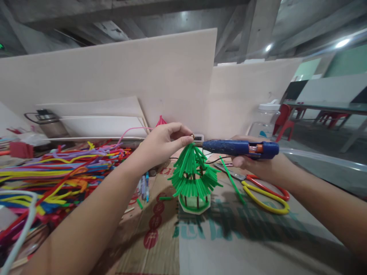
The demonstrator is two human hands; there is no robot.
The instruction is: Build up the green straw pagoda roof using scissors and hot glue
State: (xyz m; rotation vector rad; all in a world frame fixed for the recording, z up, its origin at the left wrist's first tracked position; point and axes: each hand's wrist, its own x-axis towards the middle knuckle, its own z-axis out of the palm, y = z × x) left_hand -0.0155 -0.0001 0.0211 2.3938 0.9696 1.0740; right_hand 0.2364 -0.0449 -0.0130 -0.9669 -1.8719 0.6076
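A small pavilion model with two tiers of green pipe-cleaner roof stands on a pale base over the cardboard. At its peak my left hand has thumb and fingers pinched together on something small and dark, partly hidden. My right hand is wrapped round a blue glue gun, held level from the right. The gun's nozzle reaches the roof's tip beside my left fingertips. Whether the nozzle touches the tip is too small to tell.
Scissors with red and yellow handles and a green pipe cleaner lie to the right. Many coloured pipe cleaners heap up at left. Pens lie nearer the middle. A clear bottle stands behind right; white boards back the table.
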